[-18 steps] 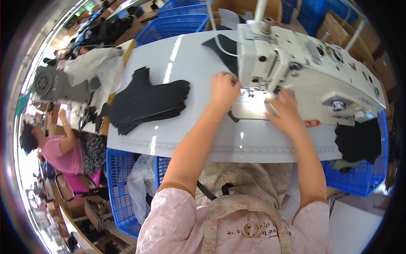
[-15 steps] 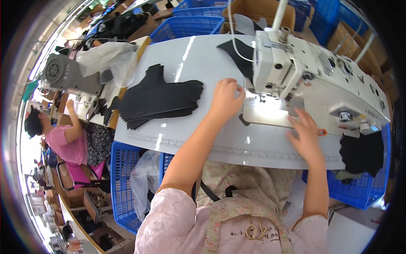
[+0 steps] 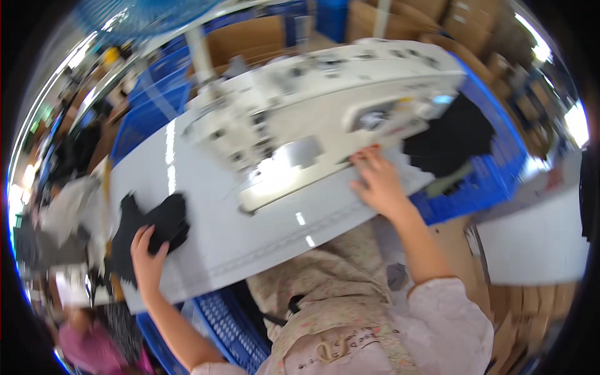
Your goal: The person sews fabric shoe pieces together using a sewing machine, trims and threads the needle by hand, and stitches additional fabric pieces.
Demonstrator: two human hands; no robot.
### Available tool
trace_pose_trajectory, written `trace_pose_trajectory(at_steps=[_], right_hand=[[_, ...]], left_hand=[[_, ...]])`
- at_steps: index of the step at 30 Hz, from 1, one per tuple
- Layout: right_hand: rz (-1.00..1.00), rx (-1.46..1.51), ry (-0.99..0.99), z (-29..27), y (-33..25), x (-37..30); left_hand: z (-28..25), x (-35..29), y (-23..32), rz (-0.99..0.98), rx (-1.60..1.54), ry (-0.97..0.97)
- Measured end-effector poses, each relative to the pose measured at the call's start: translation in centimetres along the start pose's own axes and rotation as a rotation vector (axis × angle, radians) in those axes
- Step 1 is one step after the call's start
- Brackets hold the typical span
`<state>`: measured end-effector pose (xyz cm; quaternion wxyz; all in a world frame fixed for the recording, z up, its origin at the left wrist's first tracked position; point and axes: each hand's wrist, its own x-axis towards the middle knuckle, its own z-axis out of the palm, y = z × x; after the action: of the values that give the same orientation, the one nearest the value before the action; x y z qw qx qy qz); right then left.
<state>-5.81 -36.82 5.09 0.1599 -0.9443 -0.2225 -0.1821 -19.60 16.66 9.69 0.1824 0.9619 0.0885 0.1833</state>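
Note:
My left hand [image 3: 149, 256] reaches to the near left of the white table [image 3: 212, 219] and lies over a stack of black cut fabric pieces [image 3: 169, 219], thumb and fingers apart. The image is blurred, and I cannot tell whether it has lifted a piece. My right hand [image 3: 380, 184] rests on the tabletop at the front of the white sewing machine [image 3: 312, 131], its fingers stretched toward the machine's base. A small orange-red thing shows by those fingertips, too blurred to name. The machine's lamp lights its metal sewing plate [image 3: 269, 190].
More black fabric [image 3: 450, 137] hangs off the table's right end into a blue plastic crate [image 3: 500, 181]. Another blue crate [image 3: 228, 325] stands below the front edge. Cardboard boxes [image 3: 244, 44] line the back. A co-worker in pink [image 3: 90, 340] sits at the lower left.
My view has swung right and is blurred. My left hand has gone from beside the needle area to the black stack. The right hand has moved to the machine's base, near the orange thing.

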Motion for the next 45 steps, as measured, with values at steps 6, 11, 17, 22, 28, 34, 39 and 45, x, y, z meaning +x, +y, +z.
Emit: trace_pose_trajectory(at_steps=[6,11,17,22,28,34,39,45], right_hand=[[0.261,0.011,0.445,-7.6,6.2,-1.6],[0.347,-0.271,0.111,-10.2,18.2,-5.3],[0.355,-0.259,-0.003,-9.1,20.1,-5.0],[0.16,-0.365,0.436,-11.4,20.3,-5.0],[-0.039,-0.251,0.602,-13.5,5.3,-3.6],[-0.471,0.185,0.26,-6.6,-7.9,-3.4],[-0.501,0.392,0.069,-2.2,-10.3,-3.5],[-0.37,0.336,-0.156,1.8,-8.3,1.4]], left_hand=[[-0.9,-0.6,-1.2,-0.054,0.013,-0.109],[-0.1,0.6,-3.3,-0.166,-0.226,-0.028],[0.5,0.1,-1.1,0.039,0.018,0.048],[-0.2,1.6,2.2,0.141,0.241,0.548],[2.9,-2.0,16.3,0.684,0.08,0.296],[9.6,-6.3,21.9,0.658,0.04,-0.418],[9.6,0.5,16.3,0.675,-0.4,-0.304],[10.8,2.6,13.6,0.582,-0.1,-0.359]])
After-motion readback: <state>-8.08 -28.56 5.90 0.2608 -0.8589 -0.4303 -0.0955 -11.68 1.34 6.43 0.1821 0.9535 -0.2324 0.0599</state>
